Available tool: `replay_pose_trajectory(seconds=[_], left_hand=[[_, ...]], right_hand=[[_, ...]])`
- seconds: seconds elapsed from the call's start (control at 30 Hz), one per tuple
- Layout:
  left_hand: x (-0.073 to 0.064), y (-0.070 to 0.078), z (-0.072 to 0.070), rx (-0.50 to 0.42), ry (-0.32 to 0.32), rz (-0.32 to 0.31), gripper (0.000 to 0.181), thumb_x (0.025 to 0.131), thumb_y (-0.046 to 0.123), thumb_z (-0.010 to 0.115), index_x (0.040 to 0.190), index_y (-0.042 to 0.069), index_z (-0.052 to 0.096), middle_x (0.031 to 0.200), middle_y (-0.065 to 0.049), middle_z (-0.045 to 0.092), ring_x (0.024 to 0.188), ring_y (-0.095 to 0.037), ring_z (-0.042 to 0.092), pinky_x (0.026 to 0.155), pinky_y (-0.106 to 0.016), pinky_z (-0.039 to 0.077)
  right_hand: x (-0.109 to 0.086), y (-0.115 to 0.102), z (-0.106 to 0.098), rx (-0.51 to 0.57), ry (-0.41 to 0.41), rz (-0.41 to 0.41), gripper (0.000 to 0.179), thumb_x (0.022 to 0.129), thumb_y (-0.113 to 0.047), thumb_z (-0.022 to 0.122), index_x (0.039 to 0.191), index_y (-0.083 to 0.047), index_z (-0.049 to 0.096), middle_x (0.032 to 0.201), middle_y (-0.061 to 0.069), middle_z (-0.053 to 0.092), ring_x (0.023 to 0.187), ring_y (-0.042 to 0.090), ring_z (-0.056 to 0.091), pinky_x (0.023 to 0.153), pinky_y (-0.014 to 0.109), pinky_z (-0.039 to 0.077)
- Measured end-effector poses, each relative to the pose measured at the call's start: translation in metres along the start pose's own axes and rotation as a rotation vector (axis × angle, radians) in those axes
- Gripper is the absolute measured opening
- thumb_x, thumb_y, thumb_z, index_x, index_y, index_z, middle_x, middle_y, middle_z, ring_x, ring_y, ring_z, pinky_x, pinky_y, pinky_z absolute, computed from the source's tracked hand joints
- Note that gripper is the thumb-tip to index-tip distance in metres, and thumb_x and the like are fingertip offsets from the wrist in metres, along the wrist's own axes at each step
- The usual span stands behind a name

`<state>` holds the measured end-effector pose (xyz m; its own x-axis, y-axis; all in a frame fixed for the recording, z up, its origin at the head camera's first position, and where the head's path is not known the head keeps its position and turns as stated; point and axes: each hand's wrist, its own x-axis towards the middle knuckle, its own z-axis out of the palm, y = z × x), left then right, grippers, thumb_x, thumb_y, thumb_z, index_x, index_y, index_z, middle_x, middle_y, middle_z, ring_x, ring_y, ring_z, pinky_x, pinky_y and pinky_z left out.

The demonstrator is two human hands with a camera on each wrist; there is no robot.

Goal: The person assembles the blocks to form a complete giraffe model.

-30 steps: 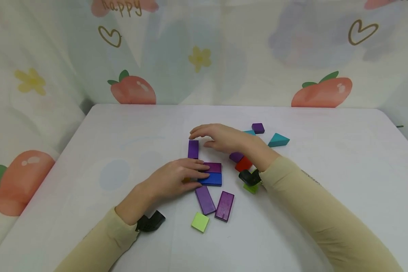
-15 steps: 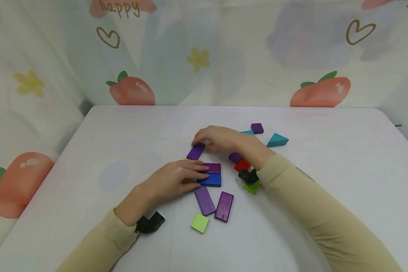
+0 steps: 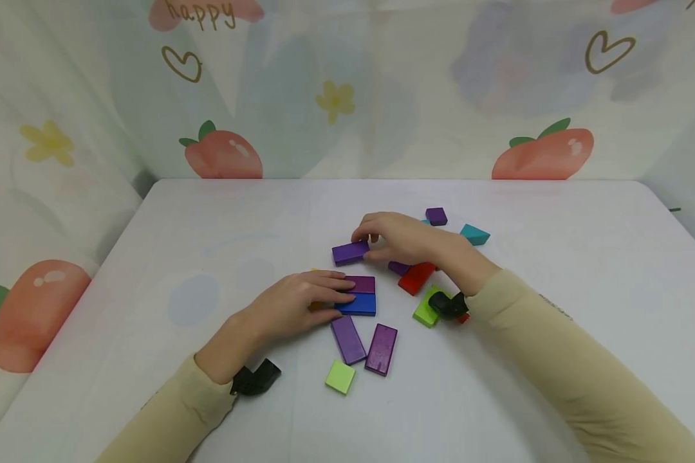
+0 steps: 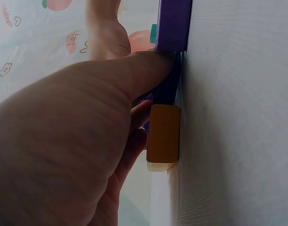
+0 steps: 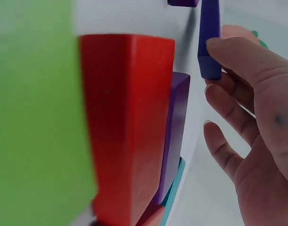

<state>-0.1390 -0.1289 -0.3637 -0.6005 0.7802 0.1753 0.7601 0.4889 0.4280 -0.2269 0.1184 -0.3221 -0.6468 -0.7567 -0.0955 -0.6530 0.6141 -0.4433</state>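
Note:
My right hand pinches a dark purple rectangular block by its right end, thumb on one face and fingers opposite, as the right wrist view shows. My left hand rests with its fingers stretched over a magenta-purple block and a blue block, which lie side by side. Its thumb touches the blue block's near side. An orange block shows beneath the left fingers in the left wrist view, mostly hidden from the head view. The pinched block is just beyond this group.
Nearer the person lie a violet block, a plum block and a lime square block. Under the right forearm are a red block and a green block. Behind sit a teal triangular block and a small purple block.
My right hand has taken hold of the dark purple block, turned it from pointing away to lying crosswise, and moved it right. My left hand has stayed on the blocks.

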Motion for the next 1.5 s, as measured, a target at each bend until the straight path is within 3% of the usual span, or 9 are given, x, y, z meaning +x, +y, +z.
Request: replay_pose_trajectory(seconds=[0.37, 0.6, 0.77, 1.0, 1.23, 1.5], left_hand=[[0.001, 0.003, -0.001, 0.0, -0.014, -0.026, 0.036, 0.094, 0.02, 0.075, 0.13, 0.013, 0.071, 0.14, 0.002, 0.06, 0.137, -0.016, 0.047, 0.111, -0.035, 0.039], [0.0, 0.003, -0.001, -0.011, -0.008, -0.028, 0.037, 0.094, 0.019, 0.075, 0.13, 0.014, 0.071, 0.14, 0.001, 0.06, 0.137, -0.016, 0.047, 0.112, -0.035, 0.039], [0.0, 0.003, -0.001, -0.028, -0.009, -0.041, 0.037, 0.094, 0.018, 0.075, 0.13, 0.014, 0.071, 0.141, 0.001, 0.06, 0.137, -0.016, 0.048, 0.111, -0.035, 0.04], [0.0, 0.003, 0.0, -0.034, -0.014, -0.061, 0.036, 0.094, 0.019, 0.075, 0.13, 0.014, 0.071, 0.141, 0.002, 0.06, 0.137, -0.015, 0.047, 0.111, -0.036, 0.039], [-0.001, 0.004, -0.001, -0.03, -0.003, -0.055, 0.037, 0.093, 0.019, 0.076, 0.129, 0.014, 0.071, 0.139, 0.001, 0.061, 0.136, -0.016, 0.048, 0.111, -0.036, 0.04], [0.0, 0.002, 0.001, -0.038, 0.003, -0.036, 0.036, 0.093, 0.017, 0.076, 0.128, 0.012, 0.072, 0.139, -0.001, 0.062, 0.136, -0.018, 0.049, 0.111, -0.037, 0.041]], right_hand=[[-0.04, 0.003, 0.004, 0.118, 0.127, 0.019, 0.032, 0.096, -0.014, 0.071, 0.127, -0.008, 0.068, 0.116, 0.001, 0.064, 0.105, 0.02, 0.06, 0.09, 0.038, 0.055], [-0.067, -0.001, 0.016, 0.181, 0.179, -0.024, 0.032, 0.095, -0.013, 0.073, 0.126, -0.01, 0.068, 0.116, -0.002, 0.063, 0.105, 0.017, 0.057, 0.092, 0.04, 0.053], [-0.077, -0.001, 0.025, 0.159, 0.175, -0.057, 0.033, 0.094, -0.014, 0.074, 0.126, -0.011, 0.069, 0.118, -0.004, 0.064, 0.11, 0.015, 0.058, 0.095, 0.04, 0.052], [-0.088, 0.003, 0.029, 0.108, 0.152, -0.012, 0.034, 0.093, -0.016, 0.075, 0.126, -0.012, 0.07, 0.12, -0.003, 0.065, 0.114, 0.017, 0.056, 0.094, 0.04, 0.052], [-0.098, 0.005, 0.027, 0.083, 0.151, 0.018, 0.034, 0.092, -0.015, 0.076, 0.125, -0.013, 0.07, 0.119, -0.004, 0.066, 0.109, 0.016, 0.056, 0.086, 0.037, 0.054], [-0.105, 0.005, 0.027, 0.074, 0.123, 0.023, 0.034, 0.092, -0.017, 0.076, 0.126, -0.015, 0.071, 0.113, -0.007, 0.064, 0.105, 0.014, 0.055, 0.087, 0.037, 0.053]])
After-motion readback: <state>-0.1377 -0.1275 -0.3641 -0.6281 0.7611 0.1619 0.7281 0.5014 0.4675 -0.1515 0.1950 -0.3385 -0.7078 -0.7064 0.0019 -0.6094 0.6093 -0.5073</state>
